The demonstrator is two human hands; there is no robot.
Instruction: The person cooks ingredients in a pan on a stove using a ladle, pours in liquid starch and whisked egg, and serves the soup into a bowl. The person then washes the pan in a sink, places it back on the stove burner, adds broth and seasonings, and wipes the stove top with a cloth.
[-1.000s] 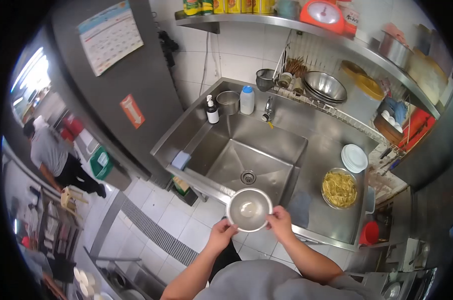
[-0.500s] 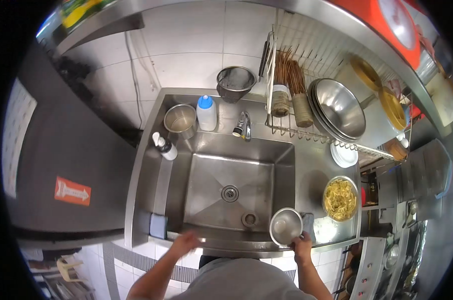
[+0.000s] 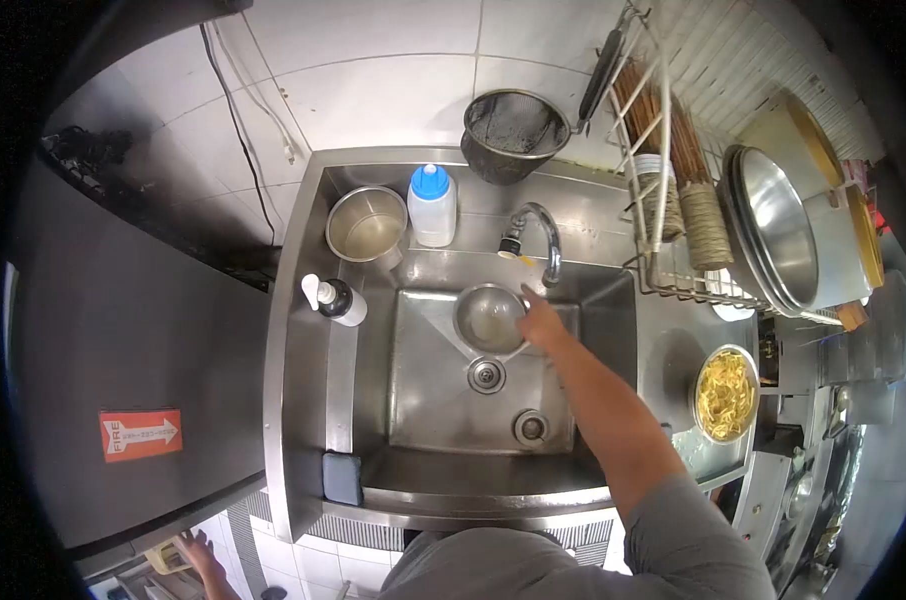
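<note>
My right hand (image 3: pixel 541 320) grips the rim of a small metal bowl (image 3: pixel 488 325), its fingers closed at the bowl's right side. The bowl is over the sink basin (image 3: pixel 433 400), just below and left of the curved faucet (image 3: pixel 548 235). Whether water runs into it I cannot make out. Low at the left, away from the sink, my left hand (image 3: pixel 199 553) hangs with its fingers apart and nothing in it. A drain (image 3: pixel 487 375) shows just below the bowl, and a small round metal piece (image 3: pixel 530 427) lies farther right on the basin floor.
Along the back stand a metal pot (image 3: pixel 367 225), a blue-capped bottle (image 3: pixel 433 210) and a mesh strainer (image 3: pixel 513 130). A pump bottle (image 3: pixel 335 300) and a sponge (image 3: pixel 342 478) are on the left. Rightward are a wire rack (image 3: pixel 663 285) and a bowl of yellow strips (image 3: pixel 725 395).
My right hand has carried the metal bowl from the sink's front right edge to below the faucet. My left hand has dropped away from the front edge toward the lower left.
</note>
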